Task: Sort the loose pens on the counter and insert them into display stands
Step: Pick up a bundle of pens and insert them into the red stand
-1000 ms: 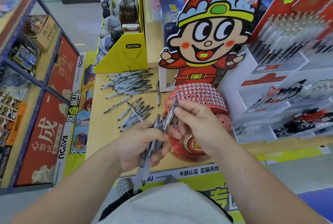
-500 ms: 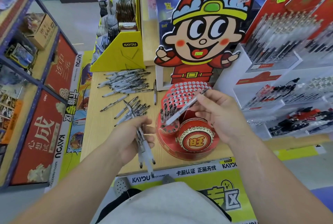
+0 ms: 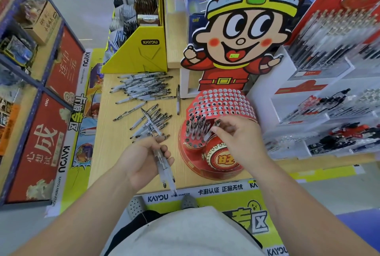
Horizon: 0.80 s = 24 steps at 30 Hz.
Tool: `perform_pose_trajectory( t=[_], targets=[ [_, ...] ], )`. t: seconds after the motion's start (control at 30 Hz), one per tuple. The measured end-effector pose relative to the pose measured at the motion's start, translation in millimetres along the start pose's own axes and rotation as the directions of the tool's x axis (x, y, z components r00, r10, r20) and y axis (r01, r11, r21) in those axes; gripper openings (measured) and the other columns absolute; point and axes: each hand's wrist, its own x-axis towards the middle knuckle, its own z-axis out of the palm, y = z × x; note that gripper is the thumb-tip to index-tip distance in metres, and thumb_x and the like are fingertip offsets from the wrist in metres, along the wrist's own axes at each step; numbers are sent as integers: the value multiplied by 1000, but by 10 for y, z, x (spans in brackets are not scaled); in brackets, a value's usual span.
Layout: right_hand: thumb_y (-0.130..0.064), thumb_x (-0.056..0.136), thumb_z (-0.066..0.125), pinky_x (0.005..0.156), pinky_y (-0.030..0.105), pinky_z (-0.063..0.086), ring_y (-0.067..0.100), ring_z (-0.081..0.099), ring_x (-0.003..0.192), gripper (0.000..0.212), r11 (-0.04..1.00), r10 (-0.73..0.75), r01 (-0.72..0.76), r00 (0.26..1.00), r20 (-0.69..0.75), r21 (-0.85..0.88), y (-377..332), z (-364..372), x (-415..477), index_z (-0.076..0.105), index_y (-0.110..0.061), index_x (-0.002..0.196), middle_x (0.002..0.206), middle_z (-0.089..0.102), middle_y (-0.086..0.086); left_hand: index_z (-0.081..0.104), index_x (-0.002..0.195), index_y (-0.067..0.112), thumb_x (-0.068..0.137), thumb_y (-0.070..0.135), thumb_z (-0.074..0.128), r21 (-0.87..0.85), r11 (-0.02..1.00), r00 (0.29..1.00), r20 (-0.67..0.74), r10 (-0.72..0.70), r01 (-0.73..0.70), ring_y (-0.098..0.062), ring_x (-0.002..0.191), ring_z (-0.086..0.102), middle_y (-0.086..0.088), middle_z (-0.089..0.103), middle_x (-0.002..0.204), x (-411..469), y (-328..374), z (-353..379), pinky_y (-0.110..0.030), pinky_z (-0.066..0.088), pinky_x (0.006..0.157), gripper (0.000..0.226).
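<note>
The light, stiff pen (image 3: pixel 210 132) is lowered to the stand (image 3: pixel 223 102), pinched high by the right hand (image 3: pixel 236 142); spares (image 3: pixel 164 166) are gripped by the left hand (image 3: pixel 139 159).

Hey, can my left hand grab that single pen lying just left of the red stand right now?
Probably not cleanly: the left hand grips a bundle of pens, so its fingers are full, though the way to the lone pen looks free.

You face a wooden counter (image 3: pixel 109 153), a blue shelf rack (image 3: pixel 41 88) on your left, white shelves (image 3: pixel 277 83) on your right, pale floor (image 3: pixel 88 8) beyond.
</note>
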Motion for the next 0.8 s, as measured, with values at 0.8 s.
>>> perform_pose_trajectory(
  t=[0.8],
  targets=[
    [-26, 86, 77, 73, 34, 54, 5, 63, 75, 7, 981, -10, 24, 997, 74, -193, 46, 185, -50, 77, -23, 92, 82, 68, -11, 60, 99, 11, 96, 13, 60, 48, 997, 995, 79, 58, -62, -18, 53, 54, -8, 61, 74, -10, 4, -7, -29, 52, 50, 4]
  ],
)
